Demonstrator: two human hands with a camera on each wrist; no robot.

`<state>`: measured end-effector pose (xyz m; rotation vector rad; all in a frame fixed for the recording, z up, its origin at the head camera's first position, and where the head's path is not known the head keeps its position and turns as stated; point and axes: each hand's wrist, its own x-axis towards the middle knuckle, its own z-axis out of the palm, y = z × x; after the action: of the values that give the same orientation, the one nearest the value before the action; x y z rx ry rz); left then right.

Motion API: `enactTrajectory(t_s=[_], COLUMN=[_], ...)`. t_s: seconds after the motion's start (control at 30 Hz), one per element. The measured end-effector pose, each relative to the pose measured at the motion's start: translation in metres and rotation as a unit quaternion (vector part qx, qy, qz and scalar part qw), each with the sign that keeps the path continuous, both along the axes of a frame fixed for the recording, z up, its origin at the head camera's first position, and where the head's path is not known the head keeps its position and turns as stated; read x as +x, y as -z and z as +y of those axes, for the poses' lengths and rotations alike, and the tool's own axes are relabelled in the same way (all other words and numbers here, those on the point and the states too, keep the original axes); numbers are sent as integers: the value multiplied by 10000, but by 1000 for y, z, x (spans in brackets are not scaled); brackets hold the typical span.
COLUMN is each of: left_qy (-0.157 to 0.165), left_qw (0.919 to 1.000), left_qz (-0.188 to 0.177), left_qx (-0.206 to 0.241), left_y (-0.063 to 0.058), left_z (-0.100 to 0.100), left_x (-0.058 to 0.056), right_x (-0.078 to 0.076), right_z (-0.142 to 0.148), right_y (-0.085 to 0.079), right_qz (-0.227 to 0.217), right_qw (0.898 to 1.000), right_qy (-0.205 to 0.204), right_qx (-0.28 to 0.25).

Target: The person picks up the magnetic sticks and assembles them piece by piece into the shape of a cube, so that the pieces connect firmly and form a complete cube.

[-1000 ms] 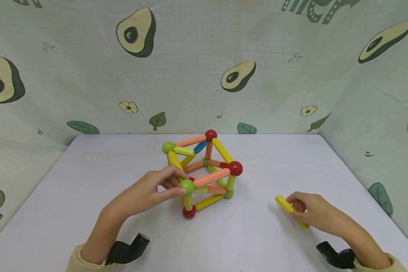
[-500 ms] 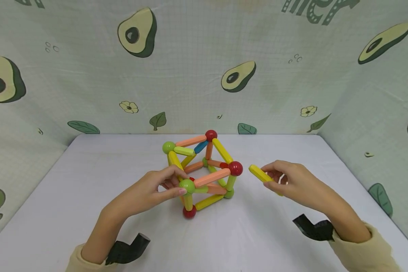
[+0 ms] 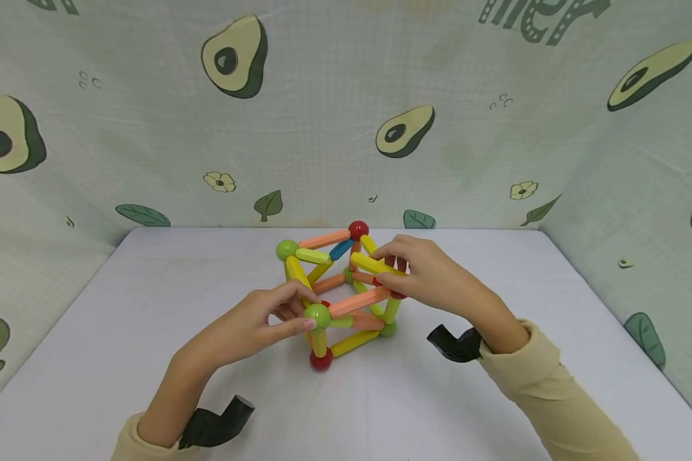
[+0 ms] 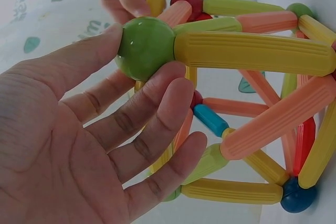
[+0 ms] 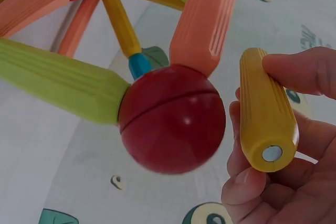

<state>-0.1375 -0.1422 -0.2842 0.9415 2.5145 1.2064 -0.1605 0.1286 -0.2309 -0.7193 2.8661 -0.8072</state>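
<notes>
A frame of magnetic rods (image 3: 360,299) and balls stands in the middle of the table. My left hand (image 3: 271,317) pinches the green ball (image 4: 146,48) at its near upper corner, thumb on one side and fingertips on the other. In my right hand (image 3: 432,275) is a loose yellow magnetic rod (image 5: 266,111), gripped between thumb and fingers, its round metal end showing in the right wrist view. That rod hovers over the frame's right upper corner, apart from the red ball (image 5: 173,121) there. In the head view, the right hand partly covers this ball.
The white table (image 3: 150,307) stretches out on both sides of the frame. Behind it hangs a pale cloth (image 3: 323,128) printed with avocados and leaves. A black wrist mount (image 3: 216,422) sits on the left wrist, another black mount (image 3: 455,344) on the right.
From the right side of the table, my right hand has carried the yellow rod leftward and up to the frame. My left hand stays on the green ball.
</notes>
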Motion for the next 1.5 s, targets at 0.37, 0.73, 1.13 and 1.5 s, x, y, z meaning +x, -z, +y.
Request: enactTrajectory(t_s=[0.37,0.73,1.13,1.5], left_qy=[9,57,31,36], left_qw=[10000,9999,10000,10000], left_qz=[3,77,3,22], left_qx=[32,50,17,12], left_y=[0,0,-1,1], left_z=[0,0,0,-1], left_x=[0,-1,-1,-1], right_x=[-16,-14,-9,-11], right_z=[-33,-32,-22,-20], right_y=[9,7,2,-1], right_qz=[25,269,332,201], right_qw=[9990,9981,9991,9952], right_qy=[-129,-17,281,464], right_qx=[432,562,11,-839])
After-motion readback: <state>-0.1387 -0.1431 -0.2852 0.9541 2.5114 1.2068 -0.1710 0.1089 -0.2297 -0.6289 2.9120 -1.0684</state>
